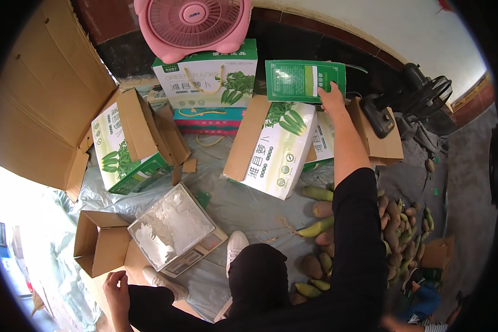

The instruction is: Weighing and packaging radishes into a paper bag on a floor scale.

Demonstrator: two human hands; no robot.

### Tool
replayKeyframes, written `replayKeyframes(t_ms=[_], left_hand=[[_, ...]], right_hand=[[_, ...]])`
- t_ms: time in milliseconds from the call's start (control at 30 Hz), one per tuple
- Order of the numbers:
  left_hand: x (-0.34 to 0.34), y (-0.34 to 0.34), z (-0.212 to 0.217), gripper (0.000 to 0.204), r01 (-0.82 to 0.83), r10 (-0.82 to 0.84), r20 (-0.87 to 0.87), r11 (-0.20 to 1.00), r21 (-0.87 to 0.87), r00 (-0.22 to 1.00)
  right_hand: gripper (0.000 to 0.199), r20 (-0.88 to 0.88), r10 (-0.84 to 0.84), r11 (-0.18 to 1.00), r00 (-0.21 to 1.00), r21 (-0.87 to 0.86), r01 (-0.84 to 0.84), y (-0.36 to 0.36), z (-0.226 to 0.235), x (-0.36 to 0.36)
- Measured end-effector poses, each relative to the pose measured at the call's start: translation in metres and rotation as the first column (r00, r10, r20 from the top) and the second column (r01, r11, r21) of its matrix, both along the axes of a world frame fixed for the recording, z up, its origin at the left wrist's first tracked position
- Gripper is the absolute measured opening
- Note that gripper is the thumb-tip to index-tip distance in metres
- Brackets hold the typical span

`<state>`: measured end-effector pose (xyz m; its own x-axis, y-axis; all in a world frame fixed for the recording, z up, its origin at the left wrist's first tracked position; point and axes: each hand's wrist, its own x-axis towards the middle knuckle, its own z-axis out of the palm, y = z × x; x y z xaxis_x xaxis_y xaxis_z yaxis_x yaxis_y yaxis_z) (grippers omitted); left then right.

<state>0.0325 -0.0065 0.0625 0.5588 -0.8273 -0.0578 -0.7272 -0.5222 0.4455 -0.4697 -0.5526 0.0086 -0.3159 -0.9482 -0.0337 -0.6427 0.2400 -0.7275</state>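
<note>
My right hand (331, 97) is stretched far forward, fingers closed on the near edge of a green carton (289, 77) at the back. Just before it stands a white and green carton (281, 149) with radish pictures and a raised brown flap, tilted to one side. At the lower left, my left hand (116, 289) hangs with its fingers curled in, and nothing shows in them. Beside that hand is a small open brown box (102, 235). A scale (174, 227) with a pale, dirty plate lies close by.
Green radishes (395, 232) are heaped to my right. A pink fan (193, 25) sits on a carton (205, 83) at the back. Another open carton (130, 146) stands left, a black fan (382, 116) right. Part of another person (423, 301) shows at lower right.
</note>
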Motion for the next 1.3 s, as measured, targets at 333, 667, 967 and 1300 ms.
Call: replayKeyframes(t_ms=[333, 667, 967, 1300], left_hand=[[-0.003, 0.0, 0.004, 0.012, 0.028, -0.028, -0.009, 1.0, -0.007, 1.0], [0.005, 0.036, 0.013, 0.014, 0.037, -0.034, 0.026, 0.993, -0.111, 0.999], [0.011, 0.067, 0.026, 0.013, 0.082, -0.068, 0.073, 0.974, -0.211, 0.995], [-0.103, 0.042, 0.166, 0.037, 0.646, -0.634, 0.276, 0.475, -0.598, 0.722]], right_hand=[[0.055, 0.562, -0.054, 0.955, 0.825, -0.211, 0.206, 0.025, 0.007, -0.014], [0.045, 0.437, 0.204, 0.875, 0.876, -0.483, 0.037, 0.203, 0.154, -0.016], [0.034, -0.036, 0.568, 0.673, 0.822, -0.555, -0.489, 0.343, 0.226, 0.068], [0.022, -0.449, 0.703, 0.332, 0.551, -0.479, -0.813, 0.462, 0.156, 0.221]])
